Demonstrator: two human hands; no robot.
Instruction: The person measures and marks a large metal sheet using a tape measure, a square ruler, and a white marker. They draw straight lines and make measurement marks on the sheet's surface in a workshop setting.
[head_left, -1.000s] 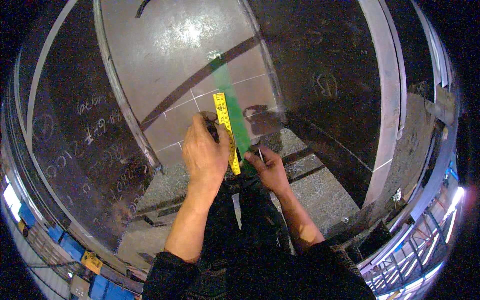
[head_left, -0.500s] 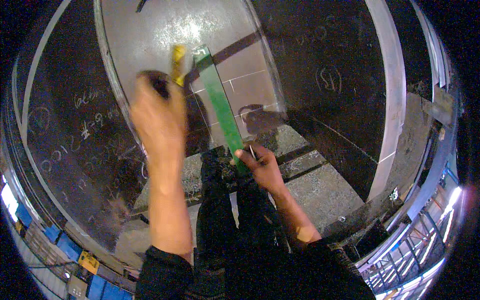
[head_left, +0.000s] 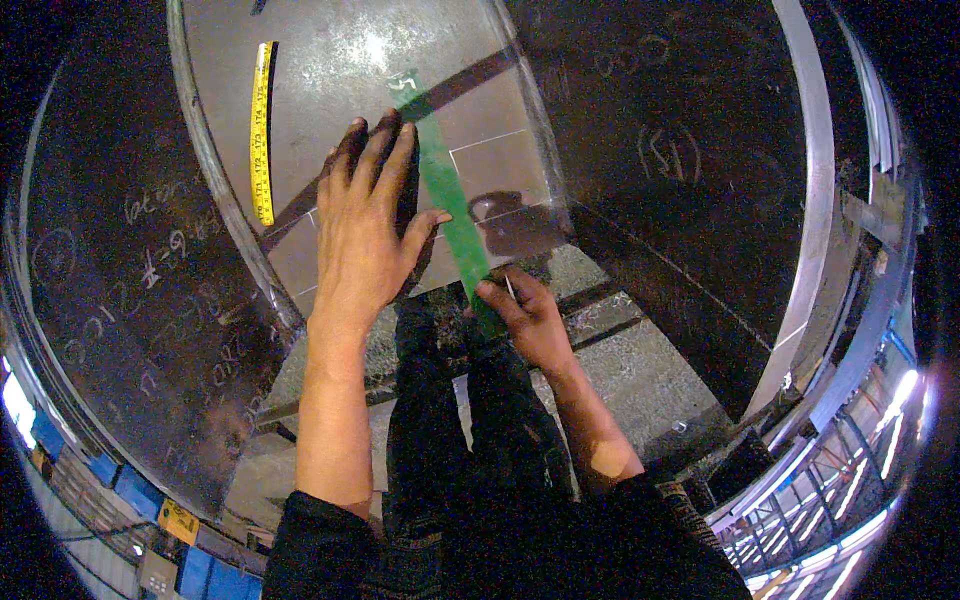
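Observation:
A flat green strip (head_left: 455,205), like a straightedge, lies slanted across the grey metal plate (head_left: 330,60). My left hand (head_left: 362,235) is open, its fingers spread just left of the strip and the thumb tip at the strip's edge. At the near end, my right hand (head_left: 535,320) pinches the strip between thumb and fingers. A thin white stick (head_left: 511,288) also pokes out between those fingers; its kind is unclear. Left of my left hand, a short yellow length of measuring tape (head_left: 262,135) rests on the plate. Thin white lines run across the plate.
Dark metal side walls (head_left: 640,110) with chalk writing rise on both sides. A bare metal flange (head_left: 818,150) edges the right wall. My legs (head_left: 425,400) stand over a rough grey surface (head_left: 650,370). Blue and yellow equipment (head_left: 178,520) shows at the far lower left.
My left hand, earlier blurred beside the yellow tape, has moved right and opened against the green strip. The tape now lies farther left. My right hand stays at the strip's near end.

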